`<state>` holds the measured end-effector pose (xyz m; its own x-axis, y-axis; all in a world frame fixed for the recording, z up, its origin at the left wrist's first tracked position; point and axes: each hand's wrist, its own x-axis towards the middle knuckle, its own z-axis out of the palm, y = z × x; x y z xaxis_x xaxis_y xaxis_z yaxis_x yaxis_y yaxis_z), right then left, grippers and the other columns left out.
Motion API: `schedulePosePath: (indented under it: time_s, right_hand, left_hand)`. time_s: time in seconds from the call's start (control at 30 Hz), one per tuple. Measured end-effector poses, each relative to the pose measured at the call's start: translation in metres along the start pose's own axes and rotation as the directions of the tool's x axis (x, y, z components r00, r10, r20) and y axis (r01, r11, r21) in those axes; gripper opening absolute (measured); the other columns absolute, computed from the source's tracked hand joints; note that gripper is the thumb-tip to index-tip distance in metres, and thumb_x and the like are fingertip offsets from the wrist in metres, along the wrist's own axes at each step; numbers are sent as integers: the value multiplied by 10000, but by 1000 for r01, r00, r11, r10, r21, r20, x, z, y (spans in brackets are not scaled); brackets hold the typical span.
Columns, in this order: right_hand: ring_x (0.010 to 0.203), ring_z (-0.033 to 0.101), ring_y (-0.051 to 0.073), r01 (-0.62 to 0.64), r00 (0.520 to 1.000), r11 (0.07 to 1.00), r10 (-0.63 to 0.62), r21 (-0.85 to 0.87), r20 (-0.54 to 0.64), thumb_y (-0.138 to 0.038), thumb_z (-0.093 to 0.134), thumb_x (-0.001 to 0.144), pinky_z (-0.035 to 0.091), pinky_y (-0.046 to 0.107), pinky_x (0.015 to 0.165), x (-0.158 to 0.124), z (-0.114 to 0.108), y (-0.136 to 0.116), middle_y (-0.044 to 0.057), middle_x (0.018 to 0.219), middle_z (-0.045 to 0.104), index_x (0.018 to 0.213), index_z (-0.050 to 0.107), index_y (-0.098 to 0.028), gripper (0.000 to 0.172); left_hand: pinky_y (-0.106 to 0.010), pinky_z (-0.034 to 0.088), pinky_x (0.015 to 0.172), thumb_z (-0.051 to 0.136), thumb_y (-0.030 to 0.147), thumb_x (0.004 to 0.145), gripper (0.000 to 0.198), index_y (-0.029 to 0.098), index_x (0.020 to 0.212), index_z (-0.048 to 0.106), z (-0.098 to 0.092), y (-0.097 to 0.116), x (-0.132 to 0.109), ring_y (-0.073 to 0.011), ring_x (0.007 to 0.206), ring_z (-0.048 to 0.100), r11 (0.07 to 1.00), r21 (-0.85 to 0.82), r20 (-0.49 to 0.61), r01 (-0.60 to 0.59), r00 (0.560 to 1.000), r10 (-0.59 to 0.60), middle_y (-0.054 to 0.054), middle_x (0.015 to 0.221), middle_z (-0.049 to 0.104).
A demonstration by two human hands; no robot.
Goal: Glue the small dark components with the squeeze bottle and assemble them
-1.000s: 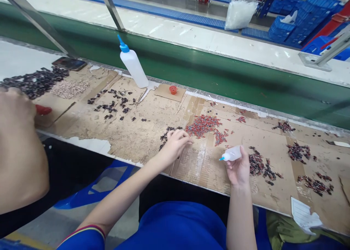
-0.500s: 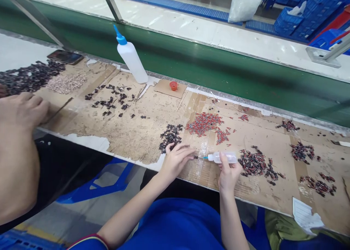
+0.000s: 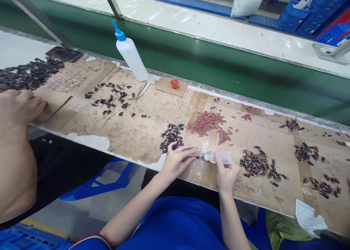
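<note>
Head camera, looking down on a cardboard-covered bench point(image 3: 131, 133): we see the right hand point(image 3: 225, 171) wrapped round a small squeeze bottle point(image 3: 220, 157) near the bench's front edge, its blue nozzle pointing left toward the left hand point(image 3: 176, 160); that hand's fingertips are pinched narrowly on a tiny part point(image 3: 194, 157), too small for us to make out, right at the nozzle tip; just behind the left hand lies a black pile point(image 3: 171, 135), and further back a red pile point(image 3: 205, 122); a mixed red-and-black pile point(image 3: 255, 164) sits just right of the bottle; a tall white bottle point(image 3: 130, 54) with a blue spout stands at the back edge, a red cap point(image 3: 174, 83) beside it; at the left end a co-worker's hand point(image 3: 19, 106) rests on the bench. We judge the small bottle light and soft-walled, best taken round its middle, where a firm squeeze would spill it; the part looks light, stiff and easily dropped, so fingertips only.
</note>
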<state>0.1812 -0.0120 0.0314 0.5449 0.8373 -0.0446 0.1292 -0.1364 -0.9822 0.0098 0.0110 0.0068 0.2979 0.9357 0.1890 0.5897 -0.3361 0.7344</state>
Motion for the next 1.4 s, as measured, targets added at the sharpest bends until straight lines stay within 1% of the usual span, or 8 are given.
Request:
schedulePosePath:
  time_s: [0.17, 0.3, 0.47, 0.6, 0.87, 1.03, 1.23, 1.4]
  right_hand:
    - [514, 558, 155, 12, 1000, 1000, -12, -19, 16, -452, 720, 666, 475, 267, 513, 1, 0, -1, 35, 549, 651, 588, 661, -141, 326]
    - [529, 562, 158, -4, 1000, 1000, 4, -22, 16, -457, 721, 665, 480, 270, 525, 1, -1, 1, 38, 562, 654, 597, 665, -138, 331]
    - [546, 580, 163, -19, 1000, 1000, 19, 24, -17, -452, 720, 670, 493, 278, 549, 1, -2, 4, 40, 588, 669, 624, 676, -133, 325]
    - [560, 601, 170, 1, 999, 999, 1, 46, -32, -436, 723, 670, 502, 283, 561, 1, -2, 3, 45, 607, 684, 635, 685, -133, 307]
    - [538, 582, 163, 17, 1000, 1000, -17, 13, 5, -417, 726, 662, 485, 274, 535, 0, 0, 2, 40, 585, 674, 620, 683, -134, 289]
    - [535, 572, 159, 15, 1000, 1000, -15, -15, 13, -445, 714, 678, 483, 275, 538, -1, 0, 4, 40, 585, 665, 614, 668, -134, 321]
    - [582, 605, 176, 13, 999, 1000, -12, 17, -44, -450, 713, 682, 495, 286, 572, -1, 0, 7, 47, 632, 681, 658, 673, -130, 324]
    - [555, 573, 148, -12, 993, 993, 26, 115, -119, -459, 726, 683, 475, 274, 556, 2, -5, 16, 34, 633, 652, 671, 635, -132, 340]
  left_hand:
    - [-496, 244, 1059, 663, 233, 855, 77, 280, 880, 719, -1, -1, 0, -220, 981, 709, 1000, -4, -4, -19, 1000, 19, 3, 886, 787]
    - [-511, 234, 1071, 669, 227, 848, 74, 279, 870, 717, -1, 0, 0, -226, 984, 710, 1000, -11, -3, -6, 1000, 6, 0, 870, 788]
    - [-532, 215, 1085, 676, 230, 844, 62, 274, 860, 716, -1, 0, 1, -231, 979, 712, 1000, -16, 4, -9, 1000, 9, 3, 854, 788]
    - [-528, 208, 1095, 661, 237, 859, 74, 281, 877, 717, 0, -1, 1, -221, 973, 713, 1000, 3, -6, -24, 1000, 24, 2, 875, 787]
    - [-517, 202, 1105, 635, 238, 883, 106, 296, 917, 717, 1, -2, -2, -212, 968, 716, 996, 34, -40, -84, 996, 85, 11, 891, 787]
    - [-518, 202, 1105, 636, 235, 883, 101, 292, 906, 716, 1, -1, -2, -211, 958, 719, 995, 43, -51, -85, 995, 87, 12, 883, 788]
    - [-533, 208, 1105, 627, 246, 886, 108, 299, 892, 721, 1, 1, -2, -214, 956, 716, 997, 52, -43, -65, 997, 67, 12, 858, 786]
    - [-516, 220, 1104, 619, 247, 887, 120, 301, 891, 726, 4, 1, -2, -203, 954, 699, 997, 61, -57, -44, 997, 48, 13, 850, 784]
